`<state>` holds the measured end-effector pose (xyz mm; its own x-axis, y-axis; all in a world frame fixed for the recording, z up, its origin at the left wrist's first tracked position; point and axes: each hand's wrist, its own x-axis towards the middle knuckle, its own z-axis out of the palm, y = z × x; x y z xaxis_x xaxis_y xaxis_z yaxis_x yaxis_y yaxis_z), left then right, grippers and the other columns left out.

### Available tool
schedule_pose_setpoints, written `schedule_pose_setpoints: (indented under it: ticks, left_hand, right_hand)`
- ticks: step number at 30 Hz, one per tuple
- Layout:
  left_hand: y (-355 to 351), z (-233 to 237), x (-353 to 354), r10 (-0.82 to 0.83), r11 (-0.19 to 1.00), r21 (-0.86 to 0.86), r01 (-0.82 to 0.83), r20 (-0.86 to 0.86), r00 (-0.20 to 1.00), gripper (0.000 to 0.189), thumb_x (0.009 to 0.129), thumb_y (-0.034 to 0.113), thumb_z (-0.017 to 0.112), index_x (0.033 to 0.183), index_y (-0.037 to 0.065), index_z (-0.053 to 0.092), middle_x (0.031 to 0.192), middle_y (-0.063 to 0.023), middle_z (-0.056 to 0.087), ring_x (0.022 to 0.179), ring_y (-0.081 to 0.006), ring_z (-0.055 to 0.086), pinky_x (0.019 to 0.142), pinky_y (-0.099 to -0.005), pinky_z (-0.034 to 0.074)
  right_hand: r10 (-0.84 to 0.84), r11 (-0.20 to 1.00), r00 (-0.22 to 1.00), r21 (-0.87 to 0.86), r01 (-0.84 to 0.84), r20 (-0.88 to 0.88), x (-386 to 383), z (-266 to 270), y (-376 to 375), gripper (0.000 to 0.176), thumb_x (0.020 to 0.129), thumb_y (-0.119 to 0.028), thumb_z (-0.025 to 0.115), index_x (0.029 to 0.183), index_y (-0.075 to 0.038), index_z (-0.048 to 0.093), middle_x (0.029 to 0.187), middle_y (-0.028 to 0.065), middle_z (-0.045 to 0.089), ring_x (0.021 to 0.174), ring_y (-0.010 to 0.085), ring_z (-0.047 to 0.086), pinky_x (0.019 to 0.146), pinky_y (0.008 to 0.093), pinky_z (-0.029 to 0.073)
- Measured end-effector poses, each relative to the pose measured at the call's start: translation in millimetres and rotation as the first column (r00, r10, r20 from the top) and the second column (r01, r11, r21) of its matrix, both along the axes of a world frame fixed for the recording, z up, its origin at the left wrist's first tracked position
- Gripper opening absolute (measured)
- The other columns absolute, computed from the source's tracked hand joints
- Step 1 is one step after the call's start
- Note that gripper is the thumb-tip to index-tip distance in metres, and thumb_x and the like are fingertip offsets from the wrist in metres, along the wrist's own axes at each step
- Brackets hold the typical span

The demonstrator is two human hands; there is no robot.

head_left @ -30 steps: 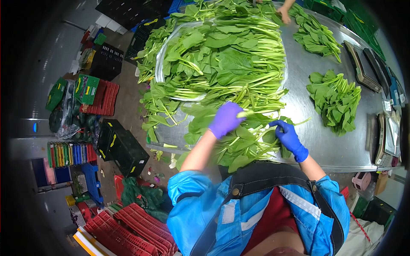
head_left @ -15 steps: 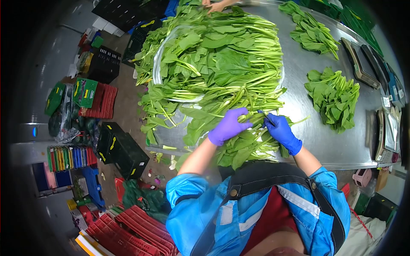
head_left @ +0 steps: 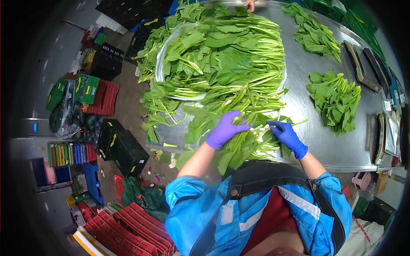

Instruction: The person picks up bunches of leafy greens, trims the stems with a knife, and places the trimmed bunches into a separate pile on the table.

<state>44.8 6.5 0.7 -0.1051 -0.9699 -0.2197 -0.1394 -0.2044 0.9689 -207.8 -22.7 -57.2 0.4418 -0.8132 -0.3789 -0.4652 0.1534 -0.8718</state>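
My left hand [head_left: 225, 130], in a purple glove, is closed around leafy green stalks [head_left: 241, 147], whose leaves hang towards my body. Just to the right, my right hand [head_left: 288, 137] in a blue glove has curled fingers beside the pale stem ends; whatever they hold is hidden. Beyond both hands spreads a large pile of leafy greens [head_left: 230, 64], stems facing right, partly on a clear plastic bag [head_left: 161, 64]. Loose stalks and cut pieces lie under and between my hands.
The metal table [head_left: 294, 98] carries two separate bunches of greens, one nearer [head_left: 335, 102] and one farther [head_left: 314, 34]. Scales [head_left: 361, 68] stand along its right side. Another person's hand [head_left: 249, 5] shows at the far edge. Crates [head_left: 121, 147] and red trays [head_left: 128, 230] are on the left.
My right hand has moved slightly right, away from my left hand. The stalks in my left hand now hang lower towards me. The other person's hand has shifted right at the far edge.
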Motion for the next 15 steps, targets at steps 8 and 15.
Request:
schedule_pose_setpoints:
  ticks: [8,15]
  left_hand:
    - [-8,-22,-7,-0.042,0.998,-0.039,0.059,0.339,0.94,0.029,0.071,0.014,0.076,0.091,0.002,0.058,0.09,-0.0039,0.064,0.086,-0.0107,0.059,0.072,-0.0295,0.048]
    - [10,-30,-34,0.101,0.875,-0.475,0.088,0.358,0.928,0.028,0.073,0.015,0.074,0.088,0.003,0.054,0.082,-0.0027,0.059,0.074,-0.0126,0.055,0.066,-0.0293,0.045]
  right_hand:
    - [-0.029,0.993,0.989,0.117,0.012,0.144,23,48,-8,0.025,0.084,-0.026,0.066,0.09,-0.002,0.068,0.06,0.0019,0.059,0.053,0.0052,0.052,0.05,0.0217,0.039]
    - [-0.135,0.986,0.956,0.126,0.105,0.26,19,25,0,0.026,0.086,-0.025,0.064,0.092,0.0,0.067,0.066,0.003,0.063,0.057,0.0067,0.055,0.054,0.0207,0.042]
